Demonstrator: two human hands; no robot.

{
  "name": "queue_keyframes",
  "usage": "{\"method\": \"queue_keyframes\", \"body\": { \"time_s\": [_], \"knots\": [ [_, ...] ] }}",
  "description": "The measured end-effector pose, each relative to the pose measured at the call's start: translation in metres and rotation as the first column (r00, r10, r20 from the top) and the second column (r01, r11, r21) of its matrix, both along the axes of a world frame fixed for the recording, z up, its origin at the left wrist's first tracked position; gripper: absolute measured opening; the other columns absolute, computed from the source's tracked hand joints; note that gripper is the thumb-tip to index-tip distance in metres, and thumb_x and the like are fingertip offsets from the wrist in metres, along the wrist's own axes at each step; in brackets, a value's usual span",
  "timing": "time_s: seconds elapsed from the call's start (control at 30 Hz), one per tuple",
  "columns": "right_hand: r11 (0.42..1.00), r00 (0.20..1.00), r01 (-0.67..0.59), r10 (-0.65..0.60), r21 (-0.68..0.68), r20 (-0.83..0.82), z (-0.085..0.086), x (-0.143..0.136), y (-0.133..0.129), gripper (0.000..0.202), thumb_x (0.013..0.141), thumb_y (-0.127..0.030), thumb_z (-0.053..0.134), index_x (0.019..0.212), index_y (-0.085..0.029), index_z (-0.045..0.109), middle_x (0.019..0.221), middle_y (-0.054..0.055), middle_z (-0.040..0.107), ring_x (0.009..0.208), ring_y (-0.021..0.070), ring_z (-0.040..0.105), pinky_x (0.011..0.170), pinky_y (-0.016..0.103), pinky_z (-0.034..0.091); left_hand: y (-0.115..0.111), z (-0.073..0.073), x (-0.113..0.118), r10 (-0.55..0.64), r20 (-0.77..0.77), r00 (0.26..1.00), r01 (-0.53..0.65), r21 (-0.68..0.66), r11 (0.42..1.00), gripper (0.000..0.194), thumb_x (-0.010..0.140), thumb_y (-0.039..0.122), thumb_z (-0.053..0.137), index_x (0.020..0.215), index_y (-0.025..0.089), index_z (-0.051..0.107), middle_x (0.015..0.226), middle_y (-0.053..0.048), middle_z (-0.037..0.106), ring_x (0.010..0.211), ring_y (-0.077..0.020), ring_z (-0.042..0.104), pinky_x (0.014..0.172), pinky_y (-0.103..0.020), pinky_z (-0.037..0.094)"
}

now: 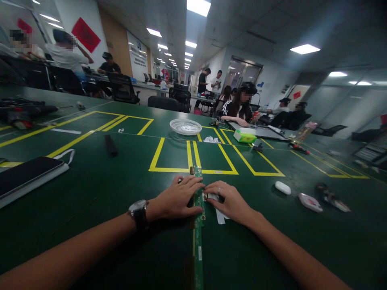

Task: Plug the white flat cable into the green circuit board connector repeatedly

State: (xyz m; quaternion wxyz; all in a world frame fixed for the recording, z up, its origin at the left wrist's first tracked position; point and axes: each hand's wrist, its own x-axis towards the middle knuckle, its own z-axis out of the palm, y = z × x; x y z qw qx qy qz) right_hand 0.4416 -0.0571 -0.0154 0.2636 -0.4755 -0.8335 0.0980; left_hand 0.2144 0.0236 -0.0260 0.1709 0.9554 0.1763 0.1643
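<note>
A long, thin circuit board strip (198, 219) is pinned flat on the green worktop (105, 181) by the left hand (178, 199); the right hand (228, 201) pinches a white tab (220, 215) beside it. The board is likely stiff, light and fragile, best held by its edges.

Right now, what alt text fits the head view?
Two bare hands, left hand and right hand, press on a long narrow green circuit board lying on a dark green table marked with yellow tape.

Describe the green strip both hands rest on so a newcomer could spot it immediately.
On the dark green table, look just below the yellow-taped boxes. The circuit board lies between the left hand and right hand, the only long, narrow, bright green strip there.
</note>
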Motion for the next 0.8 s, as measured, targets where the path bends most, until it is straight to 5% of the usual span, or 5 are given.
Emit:
{"method": "queue_keyframes", "body": {
  "time_s": [0.27,0.4,0.53,0.63,0.8],
  "knots": [
    [0.977,0.952,-0.212,0.215,-0.035,0.217,0.011,0.006,0.013,0.048,0.085,-0.001,0.044,0.125,-0.022,0.060,0.133,0.007,0.060,0.126,0.0212,0.051,0.106,0.044,0.039,0.017,-0.006,0.000,0.370,0.360,0.856,-0.245,-0.347,0.905,0.040,0.098,0.041,0.042,0.132,0.024,0.050,0.142,-0.008,0.048,0.133,-0.0279,0.039,0.110,-0.050,0.032],
    [0.988,0.959,0.140,-0.151,0.062,0.239,-0.002,0.048,0.030,0.039,0.089,-0.006,0.044,0.119,-0.018,0.065,0.127,0.010,0.063,0.120,0.0230,0.055,0.103,0.042,0.042,0.015,-0.004,0.001,0.407,0.418,0.812,-0.283,-0.327,0.902,0.032,0.096,0.037,0.043,0.123,0.024,0.055,0.140,-0.007,0.049,0.132,-0.0277,0.039,0.110,-0.051,0.030],
    [0.824,0.779,0.547,-0.565,0.146,0.273,-0.012,0.091,0.039,0.030,0.092,-0.013,0.044,0.111,-0.014,0.068,0.115,0.013,0.067,0.109,0.0245,0.060,0.098,0.040,0.044,0.010,0.002,0.002,0.436,0.450,0.779,-0.327,-0.303,0.895,0.028,0.097,0.033,0.040,0.116,0.024,0.057,0.137,-0.006,0.051,0.130,-0.0272,0.041,0.108,-0.051,0.032],
    [0.732,0.659,0.656,-0.674,0.183,0.335,-0.013,0.098,0.039,0.029,0.094,-0.019,0.044,0.111,-0.014,0.067,0.115,0.013,0.066,0.109,0.0261,0.059,0.097,0.039,0.043,0.010,0.002,0.001,0.421,0.453,0.786,-0.321,-0.282,0.904,0.026,0.097,0.033,0.041,0.116,0.024,0.057,0.135,-0.006,0.052,0.128,-0.0272,0.042,0.107,-0.050,0.033],
    [0.731,0.637,0.654,-0.670,0.192,0.381,-0.014,0.092,0.038,0.033,0.097,-0.026,0.041,0.117,-0.013,0.063,0.121,0.015,0.063,0.113,0.0276,0.057,0.099,0.038,0.042,0.012,-0.002,0.001,0.376,0.438,0.816,-0.271,-0.284,0.920,0.027,0.098,0.034,0.041,0.118,0.024,0.057,0.133,-0.005,0.054,0.127,-0.0261,0.044,0.108,-0.048,0.034]
  ]
}}
